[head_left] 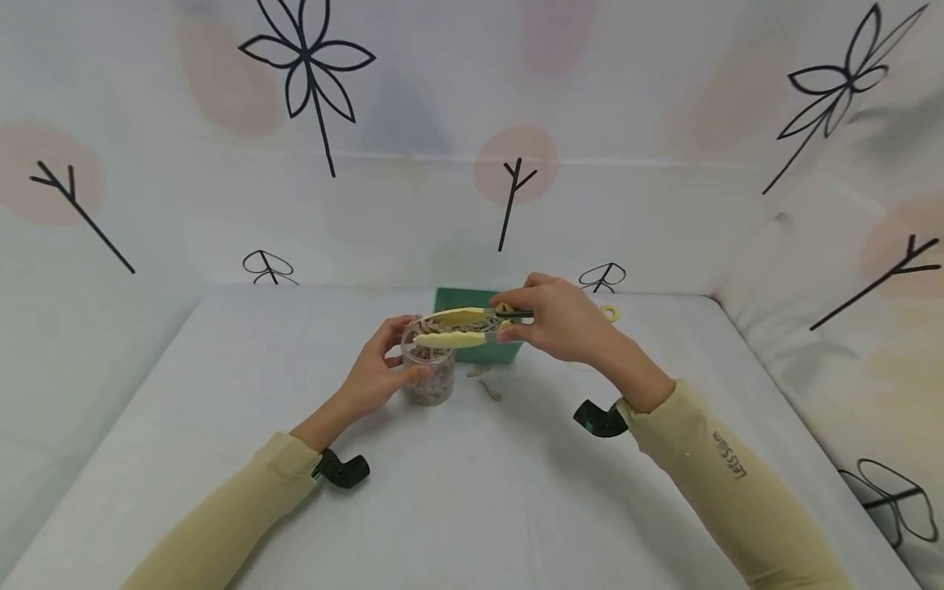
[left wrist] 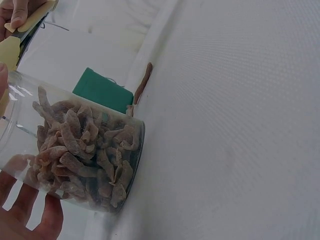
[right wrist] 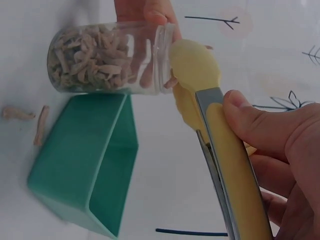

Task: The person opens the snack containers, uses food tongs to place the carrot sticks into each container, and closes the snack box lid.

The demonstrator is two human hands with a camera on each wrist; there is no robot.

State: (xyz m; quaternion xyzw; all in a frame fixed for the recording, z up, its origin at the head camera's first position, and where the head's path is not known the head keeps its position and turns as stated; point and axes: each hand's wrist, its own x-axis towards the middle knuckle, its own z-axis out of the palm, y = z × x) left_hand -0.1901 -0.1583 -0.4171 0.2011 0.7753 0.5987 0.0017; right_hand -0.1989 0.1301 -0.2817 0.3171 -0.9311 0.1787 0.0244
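My left hand [head_left: 376, 369] grips a clear jar [head_left: 431, 385] from its left side. Brown dried strips [left wrist: 85, 150] fill much of the jar, which stands on the white table. Yellow-headed metal tongs [right wrist: 225, 150] are in my right hand [head_left: 564, 319], thumb along one arm and fingers round the other. The tong heads [head_left: 451, 339] lie over the jar's mouth, with brown bits showing at their edges. Right behind the jar is a green box [right wrist: 70, 155] that holds more strips, partly hidden by the tongs and right hand.
Loose strips [head_left: 490, 391] lie on the table in front of the green box. A small yellow ring [head_left: 610, 313] is at the back, right of the right hand. White patterned cloth walls [head_left: 413, 221] stand behind and beside the table.
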